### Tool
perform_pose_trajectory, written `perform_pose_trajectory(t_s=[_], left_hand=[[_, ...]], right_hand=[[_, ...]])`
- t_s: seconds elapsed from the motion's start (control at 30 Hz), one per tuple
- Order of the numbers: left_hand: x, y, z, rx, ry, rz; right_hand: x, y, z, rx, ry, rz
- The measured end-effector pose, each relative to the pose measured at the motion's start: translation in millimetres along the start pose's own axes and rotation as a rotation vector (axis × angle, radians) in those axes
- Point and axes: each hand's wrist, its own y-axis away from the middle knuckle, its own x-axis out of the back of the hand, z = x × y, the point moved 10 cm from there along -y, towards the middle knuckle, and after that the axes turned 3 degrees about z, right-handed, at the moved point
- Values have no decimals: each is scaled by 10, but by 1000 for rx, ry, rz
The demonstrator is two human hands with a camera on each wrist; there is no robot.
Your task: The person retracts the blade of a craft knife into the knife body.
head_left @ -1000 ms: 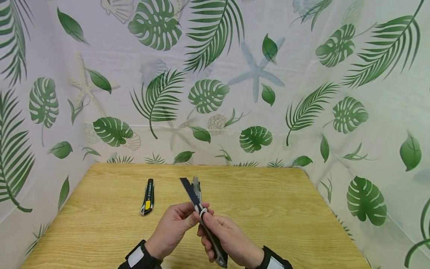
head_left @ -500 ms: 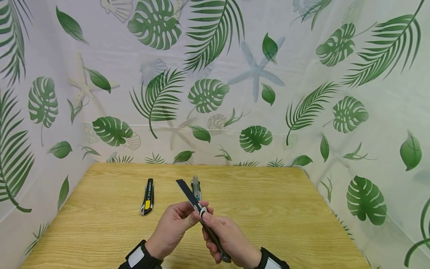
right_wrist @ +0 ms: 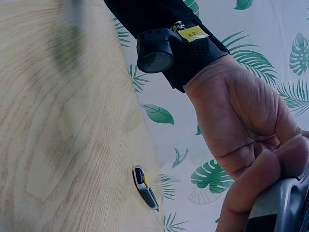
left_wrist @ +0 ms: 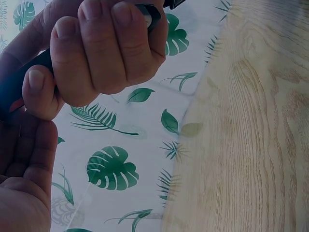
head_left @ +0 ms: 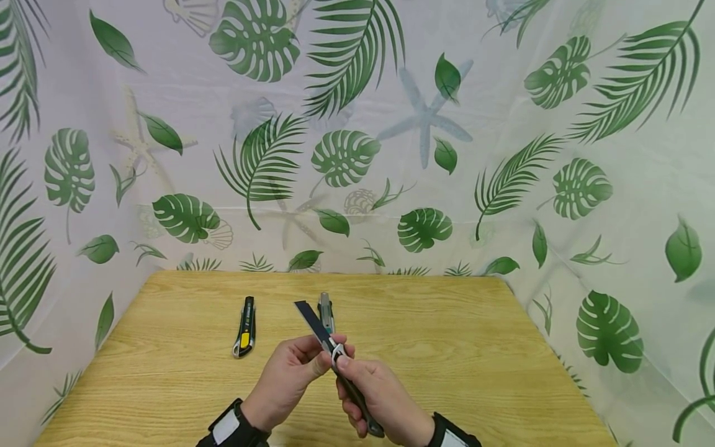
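My right hand (head_left: 380, 394) grips the dark handle of a snap-off utility knife (head_left: 355, 398) over the table's near middle. Its wide dark blade (head_left: 311, 318) is out and points away, up to the left. With thumb and fingertips, my left hand (head_left: 290, 372) pinches the knife near the blade's base. In the left wrist view, the right hand's fingers (left_wrist: 104, 53) curl round the handle. On the table, a black and yellow utility knife (head_left: 244, 329) lies to the left, and a grey utility knife (head_left: 326, 310) lies behind the held blade, partly hidden.
A wood-grain table (head_left: 447, 347) spans the view beneath both hands. White sheeting (head_left: 368, 186) printed with green leaves hangs behind the table and along both sides. Both wrists wear black bands, and the left one carries a camera (right_wrist: 157, 53).
Since a second ago, the held knife has tilted, its blade tip swinging left and its handle end right and slightly up. The right hand moved with it; the left hand stayed nearly still.
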Motion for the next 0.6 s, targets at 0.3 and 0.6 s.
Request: perform_pose_trajectory(t_s=[0.3, 0.6], left_hand=[[22, -9, -38, 33, 3, 20], [18, -6, -38, 32, 10, 11]], right_hand=[[-8, 4, -23, 15, -5, -25], [0, 0, 2, -2, 3, -12]])
